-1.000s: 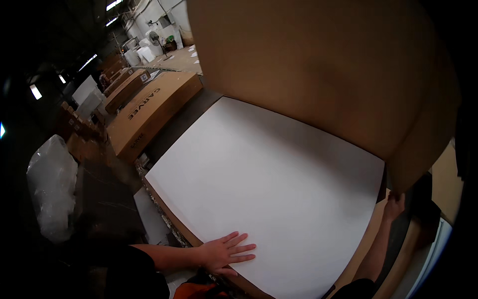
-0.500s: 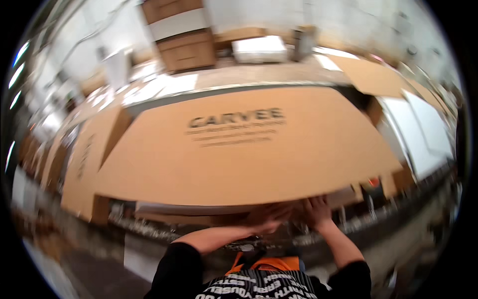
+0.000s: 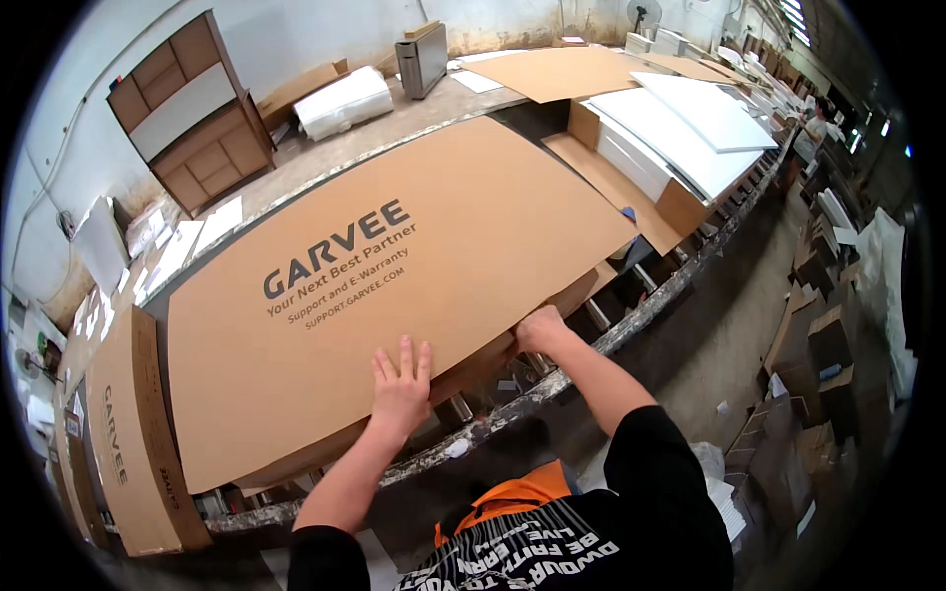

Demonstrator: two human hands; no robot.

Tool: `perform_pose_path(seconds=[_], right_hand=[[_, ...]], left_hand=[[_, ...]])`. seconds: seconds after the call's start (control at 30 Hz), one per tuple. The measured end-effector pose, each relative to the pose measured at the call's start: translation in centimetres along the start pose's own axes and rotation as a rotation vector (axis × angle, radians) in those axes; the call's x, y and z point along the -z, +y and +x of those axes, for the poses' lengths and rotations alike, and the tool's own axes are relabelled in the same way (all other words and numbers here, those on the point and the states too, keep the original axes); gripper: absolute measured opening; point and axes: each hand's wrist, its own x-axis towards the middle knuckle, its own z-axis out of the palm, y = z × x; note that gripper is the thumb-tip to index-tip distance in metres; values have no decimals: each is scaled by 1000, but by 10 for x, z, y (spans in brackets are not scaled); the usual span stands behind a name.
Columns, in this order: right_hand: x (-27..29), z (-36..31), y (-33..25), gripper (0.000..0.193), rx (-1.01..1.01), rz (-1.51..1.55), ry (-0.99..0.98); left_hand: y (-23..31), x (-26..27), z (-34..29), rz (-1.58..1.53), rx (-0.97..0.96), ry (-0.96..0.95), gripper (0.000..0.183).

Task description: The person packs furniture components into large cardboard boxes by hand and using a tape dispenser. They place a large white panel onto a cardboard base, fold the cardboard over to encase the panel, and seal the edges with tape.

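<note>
A large flat brown cardboard carton [image 3: 473, 236] with dark print on its top lies in front of me on a roller conveyor. My left hand [image 3: 402, 386] rests on the carton's top at its near edge, fingers spread. At the near long side, further right, my right hand [image 3: 541, 330] is closed around the carton's edge. Its fingertips are hidden beneath the top panel. Under that edge a brown cardboard side flap [image 3: 581, 293] shows.
Another printed carton [image 3: 126, 433] stands close on the left. To the right, an open carton [image 3: 645, 217] holds white panels [image 3: 655, 128]. Metal rollers [image 3: 598, 315] show along the worn conveyor rail [image 3: 631, 330]. Cardboard pieces [image 3: 813, 340] are piled on the floor at right.
My view has turned to the right. My left hand has come from below the near edge up onto the carton's top. The pale layer under the top panel no longer shows.
</note>
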Motion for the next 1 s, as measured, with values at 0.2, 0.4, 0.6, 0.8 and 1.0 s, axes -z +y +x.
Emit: perform_pose_path(seconds=[0.2,0.4,0.6,0.8,1.0], right_hand=[[-85,-48,-12,87,-41,152,956],[-37,-32,35,35,422,-60,1525],[-22,43,43,22,319,100,1494],[8,7,46,24,461,220,1262],[13,27,90,24,425,229,1274]], left_hand=[[-8,-14,16,-53,-52,131,96],[-3,-16,15,-10,-108,52,93],[-9,-30,50,34,-287,74,85],[42,35,150,-122,-480,36,86],[70,31,172,-168,-454,-39,85]])
